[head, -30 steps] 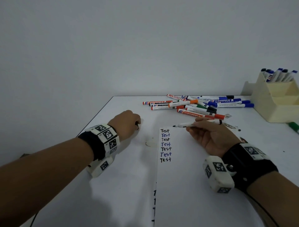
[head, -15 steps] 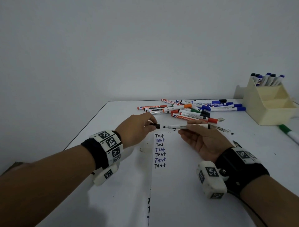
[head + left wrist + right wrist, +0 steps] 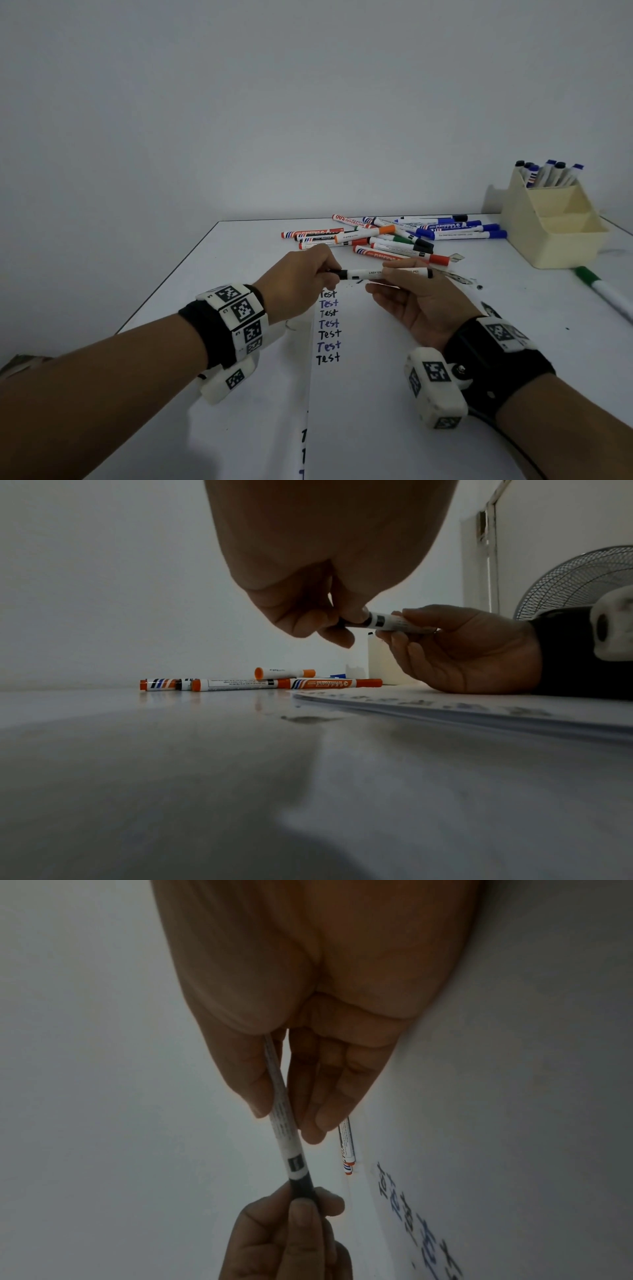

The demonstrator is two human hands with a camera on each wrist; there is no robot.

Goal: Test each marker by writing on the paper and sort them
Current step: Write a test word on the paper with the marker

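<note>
A white marker [image 3: 373,273] with black ends lies level above the top of the paper [image 3: 394,394], which carries a column of "Test" words in black and blue. My right hand [image 3: 394,277] holds the barrel [image 3: 282,1118] between thumb and fingers. My left hand [image 3: 329,270] pinches the black cap [image 3: 303,1185] seated on the marker's left end [image 3: 356,622]. A pile of loose markers [image 3: 394,238] lies beyond on the white table [image 3: 239,274].
A cream desk organizer [image 3: 551,226] stands at the back right with several markers [image 3: 548,173] upright in its rear slot. A green-capped marker [image 3: 603,291] lies alone at the right. A fan [image 3: 582,580] shows in the left wrist view.
My left hand carried the black cap from the table on the left to the marker's tip and pushed it on. The right hand stayed holding the marker level.
</note>
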